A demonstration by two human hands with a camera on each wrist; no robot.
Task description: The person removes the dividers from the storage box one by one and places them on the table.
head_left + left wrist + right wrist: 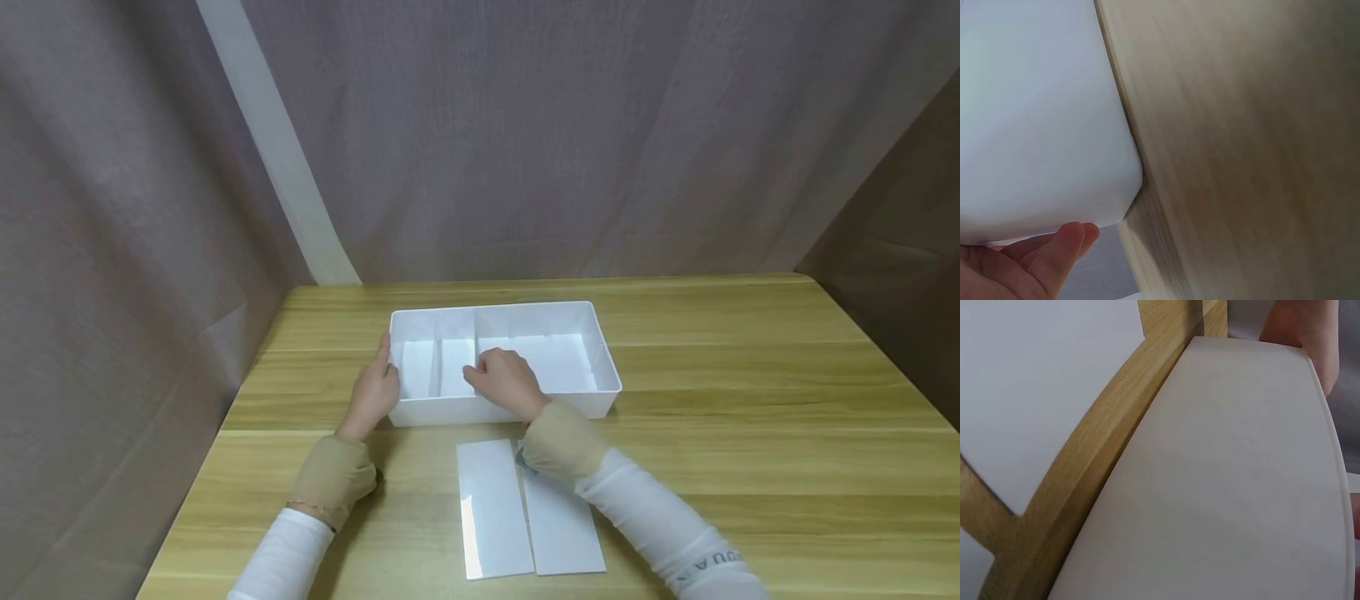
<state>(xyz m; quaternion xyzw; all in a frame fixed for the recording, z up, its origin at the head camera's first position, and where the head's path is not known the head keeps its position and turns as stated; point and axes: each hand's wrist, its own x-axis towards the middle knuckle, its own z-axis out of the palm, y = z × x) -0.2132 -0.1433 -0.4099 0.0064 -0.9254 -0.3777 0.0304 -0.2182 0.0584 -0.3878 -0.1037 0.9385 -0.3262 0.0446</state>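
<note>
A white divided box sits on the wooden table. Thin upright dividers part its left side into narrow compartments, with a wider space to the right. At the box's left end my left hand grips the wall, fingers along the outside and thumb near the rim. In the left wrist view these fingers lie against the end of the box wall. Over the front wall reaches my right hand, fingers curled, pinching the top of a divider. Its fingertips are only partly seen in the right wrist view.
Two flat white panels lie side by side on the table in front of the box; the right forearm partly covers one. Wooden tabletop surrounds them. A grey curtain hangs behind the table's far edge.
</note>
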